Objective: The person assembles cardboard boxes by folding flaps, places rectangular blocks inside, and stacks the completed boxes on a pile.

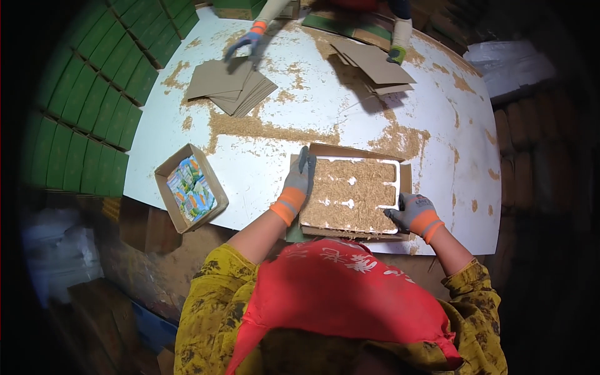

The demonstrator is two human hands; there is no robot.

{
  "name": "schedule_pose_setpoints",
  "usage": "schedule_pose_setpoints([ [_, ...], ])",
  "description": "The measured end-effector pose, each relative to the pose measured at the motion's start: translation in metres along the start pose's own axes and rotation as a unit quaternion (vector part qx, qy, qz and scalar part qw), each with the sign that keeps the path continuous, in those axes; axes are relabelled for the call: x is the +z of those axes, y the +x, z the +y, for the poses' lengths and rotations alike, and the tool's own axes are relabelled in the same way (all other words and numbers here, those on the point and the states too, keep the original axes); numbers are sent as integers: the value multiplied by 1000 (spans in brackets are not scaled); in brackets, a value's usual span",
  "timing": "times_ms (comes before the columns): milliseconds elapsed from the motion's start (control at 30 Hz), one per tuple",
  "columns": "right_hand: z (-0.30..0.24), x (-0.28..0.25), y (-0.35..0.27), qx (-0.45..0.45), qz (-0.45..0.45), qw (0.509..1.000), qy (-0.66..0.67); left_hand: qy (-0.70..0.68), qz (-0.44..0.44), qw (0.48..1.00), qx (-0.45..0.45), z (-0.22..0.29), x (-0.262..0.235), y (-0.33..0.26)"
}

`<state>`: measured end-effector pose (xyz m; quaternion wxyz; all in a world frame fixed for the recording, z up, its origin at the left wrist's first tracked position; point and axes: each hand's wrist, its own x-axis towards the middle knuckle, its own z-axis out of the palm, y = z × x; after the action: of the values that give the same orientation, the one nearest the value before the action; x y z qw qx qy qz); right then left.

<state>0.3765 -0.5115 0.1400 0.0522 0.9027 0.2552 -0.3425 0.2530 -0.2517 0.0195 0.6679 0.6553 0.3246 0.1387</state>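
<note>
Left hand: gloved in grey with an orange cuff, fingers extended flat against the left edge of the tray. Right hand: gloved alike, fingers curled around the tray's near right corner.

The tray is a shallow white-rimmed rectangle filled level with sawdust, seated on a cardboard sheet at the near edge of the white tabletop, directly in front of the person.

Left of the tray, well apart, an open cardboard box holds colourful packets. Loose sawdust lies scattered across the tabletop. At the far side, another person's gloved hands rest on stacks of cardboard sheets. Green boxes are stacked at the left.
</note>
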Motion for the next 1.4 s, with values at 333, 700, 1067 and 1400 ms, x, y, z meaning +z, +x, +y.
schedule_pose_setpoints([
  [333,-16,-27,27,-173,39,953,244,174,375,898,151,-47,-173,18],
  [700,-89,-102,216,-242,171,952,76,544,261,767,-220,-78,-232,-10],
  [1067,-145,-52,355,-126,308,933,-135,474,340,812,25,-63,-201,-45],
  [1400,-112,-76,416,-173,353,883,-256,482,291,822,-81,-64,-225,-27],
])
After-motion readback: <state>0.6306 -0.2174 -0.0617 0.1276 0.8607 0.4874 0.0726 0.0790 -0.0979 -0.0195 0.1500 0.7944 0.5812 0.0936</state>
